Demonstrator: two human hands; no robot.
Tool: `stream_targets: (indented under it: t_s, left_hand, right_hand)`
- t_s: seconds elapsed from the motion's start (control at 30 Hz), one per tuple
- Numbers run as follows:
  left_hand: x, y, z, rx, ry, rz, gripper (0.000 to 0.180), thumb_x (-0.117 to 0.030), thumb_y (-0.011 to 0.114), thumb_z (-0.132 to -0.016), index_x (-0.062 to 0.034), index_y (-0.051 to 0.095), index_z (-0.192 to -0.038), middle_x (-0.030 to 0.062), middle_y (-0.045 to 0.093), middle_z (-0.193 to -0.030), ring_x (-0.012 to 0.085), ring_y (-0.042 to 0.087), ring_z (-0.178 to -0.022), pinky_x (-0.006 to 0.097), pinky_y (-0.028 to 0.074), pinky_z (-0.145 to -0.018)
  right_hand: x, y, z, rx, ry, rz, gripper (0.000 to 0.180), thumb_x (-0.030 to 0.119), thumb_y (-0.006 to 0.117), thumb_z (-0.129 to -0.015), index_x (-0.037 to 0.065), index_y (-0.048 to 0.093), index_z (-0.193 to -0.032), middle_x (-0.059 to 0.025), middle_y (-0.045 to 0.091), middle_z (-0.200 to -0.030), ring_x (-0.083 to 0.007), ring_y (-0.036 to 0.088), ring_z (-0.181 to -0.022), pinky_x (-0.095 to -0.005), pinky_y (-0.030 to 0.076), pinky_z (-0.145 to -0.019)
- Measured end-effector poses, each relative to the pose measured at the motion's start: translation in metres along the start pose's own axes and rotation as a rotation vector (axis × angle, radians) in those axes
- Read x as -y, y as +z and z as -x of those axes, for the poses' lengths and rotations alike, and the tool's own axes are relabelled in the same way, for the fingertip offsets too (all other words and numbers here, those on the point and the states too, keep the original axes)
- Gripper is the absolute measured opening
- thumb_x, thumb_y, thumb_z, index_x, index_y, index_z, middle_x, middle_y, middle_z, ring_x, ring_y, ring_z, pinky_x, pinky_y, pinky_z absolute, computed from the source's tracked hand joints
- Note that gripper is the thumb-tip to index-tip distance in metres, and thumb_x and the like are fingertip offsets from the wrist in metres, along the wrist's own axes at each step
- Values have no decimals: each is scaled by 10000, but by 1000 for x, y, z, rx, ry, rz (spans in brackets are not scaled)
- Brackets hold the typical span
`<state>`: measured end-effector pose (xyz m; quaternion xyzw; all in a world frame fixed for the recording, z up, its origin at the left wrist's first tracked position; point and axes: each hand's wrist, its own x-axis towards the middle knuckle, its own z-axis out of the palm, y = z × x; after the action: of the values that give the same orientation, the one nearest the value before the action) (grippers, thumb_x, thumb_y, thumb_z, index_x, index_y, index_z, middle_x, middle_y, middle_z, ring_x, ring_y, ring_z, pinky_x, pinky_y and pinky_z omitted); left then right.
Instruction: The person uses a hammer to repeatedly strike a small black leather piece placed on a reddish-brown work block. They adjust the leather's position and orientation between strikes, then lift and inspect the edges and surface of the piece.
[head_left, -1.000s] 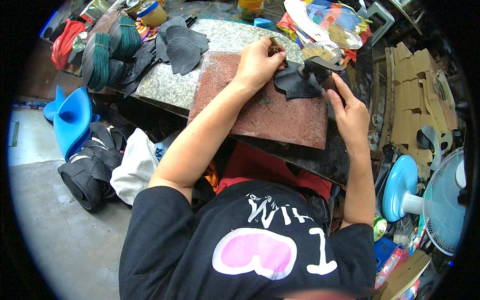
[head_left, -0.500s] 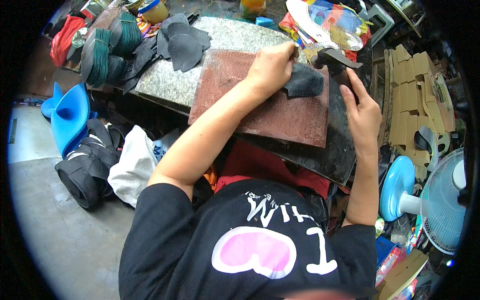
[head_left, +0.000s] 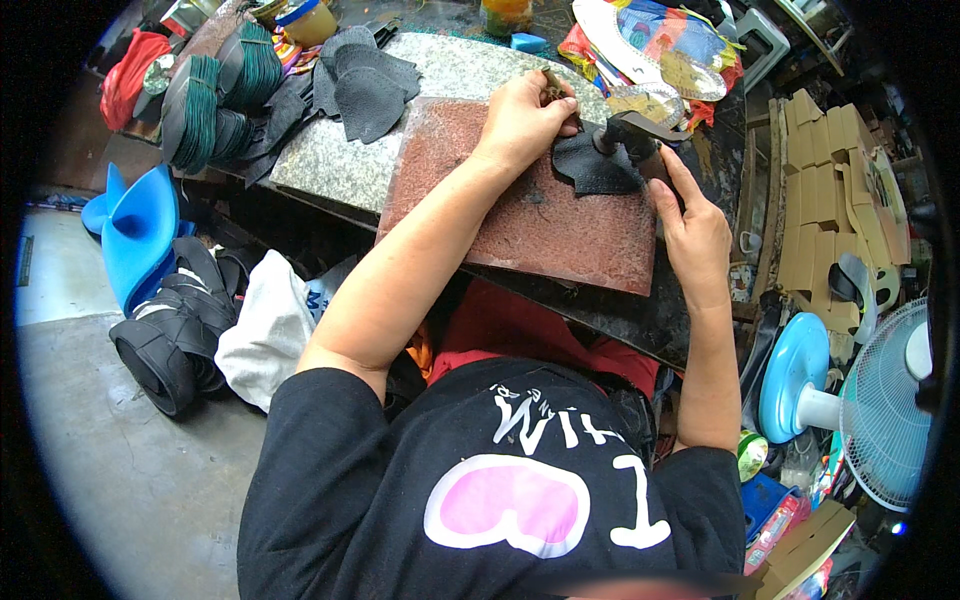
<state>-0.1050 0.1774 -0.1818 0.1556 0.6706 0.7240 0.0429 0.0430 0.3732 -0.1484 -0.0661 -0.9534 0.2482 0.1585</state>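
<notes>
Black leather piece (head_left: pixel 592 165) on mottled red-brown slab (head_left: pixel 530 215), speckled grey stone slab (head_left: pixel 335 160) beside, blue fan (head_left: pixel 850 400) w/ white grille.

head-worn fisheye, looking steeply down, close

Even daylight falls on my bench, bright on the grey floor (head_left: pixel 130 480) at my left with no hard glare. Shadows under my left hand (head_left: pixel 520 125) stay soft. The fisheye bends straight edges toward the rim, corners go black, and the fan (head_left: pixel 885 400) at the right edge looks stretched and soft.
</notes>
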Motion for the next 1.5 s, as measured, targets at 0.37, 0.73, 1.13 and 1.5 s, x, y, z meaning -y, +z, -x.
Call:
stream_targets:
  t_s: [0.37,0.73,1.13,1.5]
  left_hand:
    - [-15,5,11,43,391,-538,116,-59,669,-877,4,643,-971,109,694,-814,165,689,-740,291,556,-674]
    - [-14,13,12,-14,427,-640,190,-87,651,-869,-15,597,-1035,158,684,-856,266,693,-764,340,552,-695]
    - [-3,8,4,28,13,-123,126,-43,644,-897,45,609,-979,107,681,-853,140,680,-732,245,576,-662]
    - [-23,25,11,122,646,-778,101,-51,603,-819,-15,603,-913,212,653,-786,395,658,-773,452,536,-692]
  right_hand:
    - [61,-93,-8,-582,-111,-721,433,239,554,-1004,106,494,-1412,-18,588,-740,-57,506,-597,-191,418,-522]
    - [-7,-18,3,-42,-69,6,380,374,587,-948,249,601,-1306,-163,699,-991,-357,681,-884,-423,525,-713]
    - [-21,-11,6,-40,-65,-98,429,361,609,-947,235,561,-1354,-168,711,-975,-307,709,-825,-394,524,-703]
    - [50,-69,-4,-314,-282,-682,445,308,545,-1004,97,502,-1394,-36,624,-757,-79,531,-595,-217,440,-537]
